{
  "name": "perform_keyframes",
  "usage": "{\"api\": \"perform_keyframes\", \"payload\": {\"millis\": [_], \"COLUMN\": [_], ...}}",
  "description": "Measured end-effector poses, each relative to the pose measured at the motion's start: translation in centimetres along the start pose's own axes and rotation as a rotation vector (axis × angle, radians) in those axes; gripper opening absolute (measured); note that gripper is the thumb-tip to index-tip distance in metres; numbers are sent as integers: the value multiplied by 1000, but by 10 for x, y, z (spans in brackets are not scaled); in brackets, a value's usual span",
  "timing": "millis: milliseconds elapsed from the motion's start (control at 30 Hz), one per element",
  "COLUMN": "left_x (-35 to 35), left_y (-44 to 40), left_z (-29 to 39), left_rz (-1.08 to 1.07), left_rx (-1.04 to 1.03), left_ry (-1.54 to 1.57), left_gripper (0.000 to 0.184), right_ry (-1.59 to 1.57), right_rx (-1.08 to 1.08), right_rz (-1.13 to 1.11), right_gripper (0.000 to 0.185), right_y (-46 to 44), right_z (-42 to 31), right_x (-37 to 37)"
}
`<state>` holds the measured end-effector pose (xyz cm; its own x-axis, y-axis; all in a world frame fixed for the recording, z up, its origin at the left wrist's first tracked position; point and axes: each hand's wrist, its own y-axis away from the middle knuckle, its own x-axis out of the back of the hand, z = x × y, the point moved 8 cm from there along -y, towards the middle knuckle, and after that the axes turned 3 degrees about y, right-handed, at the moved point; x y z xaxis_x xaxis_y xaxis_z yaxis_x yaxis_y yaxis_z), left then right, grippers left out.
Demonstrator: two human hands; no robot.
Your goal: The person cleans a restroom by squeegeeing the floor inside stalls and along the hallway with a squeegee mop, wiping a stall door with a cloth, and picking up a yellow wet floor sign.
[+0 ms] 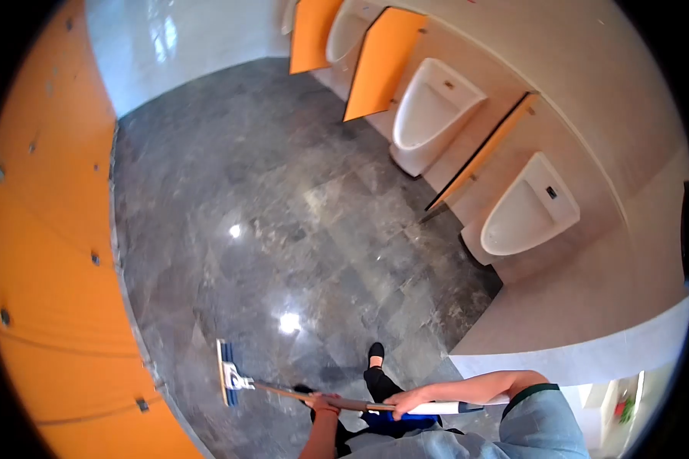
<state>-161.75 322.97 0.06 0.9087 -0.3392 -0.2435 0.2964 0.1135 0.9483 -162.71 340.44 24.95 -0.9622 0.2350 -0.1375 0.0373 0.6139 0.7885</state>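
A mop with a long pole (352, 404) lies across the front of my body, its flat blue and white head (228, 373) on the grey floor at the lower left. Around the pole's middle, my left hand (323, 403) or right hand cannot be swapped: the arms appear uncrossed, and my left-side hand grips nearer the mop head. My right hand (403, 402) is closed on the pole further up, near its white upper section.
Orange partitions (53, 229) line the left side. Urinals (532, 206) with orange dividers (386, 61) run along the right wall. The tiled floor (230, 161) shines under lights. A plant (628, 411) stands at the lower right.
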Motion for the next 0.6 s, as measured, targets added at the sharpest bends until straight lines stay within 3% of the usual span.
{"api": "perform_keyframes", "payload": {"millis": [33, 67, 100, 133, 167, 200, 233, 267, 333, 367, 433, 467, 533, 567, 600], "left_x": [-25, -48, -41, -56, -61, -83, -107, -131, -185, -211, -256, -276, -319, -341, -362], "left_y": [39, 63, 26, 24, 35, 43, 43, 45, 49, 52, 56, 58, 65, 67, 67], "left_z": [-15, -18, -33, -58, -37, -38, -42, -46, -63, -73, -91, -100, -122, -130, -139], "left_rz": [72, -9, -78, -141, 57, 78, 39, 8, -56, -88, -136, -153, -190, -202, -224], "left_rx": [227, 160, 110, 361, 209, 166, 145, 128, 96, 83, 69, 67, 76, 77, 84], "left_ry": [24, -212, -90, 3, -250, -316, -340, -367, -415, -436, -477, -496, -543, -560, -584], "left_gripper": [26, 19, 19, 16, 15, 15, 15, 15, 15, 15, 16, 16, 16, 16, 17], "right_ry": [27, -25, -128, -225, -249, -276, -138, -143, -599, -1028, -1052, -1009, -1357, -1117, -1409], "right_rx": [-17, 37, 54, 76, 49, 32, 617, 638, 244, 598, 392, 583, 315, 472, 313], "right_rz": [14, 47, -6, -63, -74, -92, 69, 147, 403, 287, 493, 375, 453, 640, 633], "right_gripper": [49, 45, 44, 43, 44, 46, 48, 44, 42, 45, 46, 41, 34, 33, 35], "right_y": [16, 28, 38, 52, 55, 80, 194, 193, 241, 148, 199, 214, 226, 235, 302], "right_z": [10, 22, 33, 42, 31, 23, -45, -25, -25, 72, 109, 93, 127, 169, 148], "right_x": [5, 10, 14, 25, 40, 63, 88, 106, 136, 154, 178, 194, 235, 283, 289]}}
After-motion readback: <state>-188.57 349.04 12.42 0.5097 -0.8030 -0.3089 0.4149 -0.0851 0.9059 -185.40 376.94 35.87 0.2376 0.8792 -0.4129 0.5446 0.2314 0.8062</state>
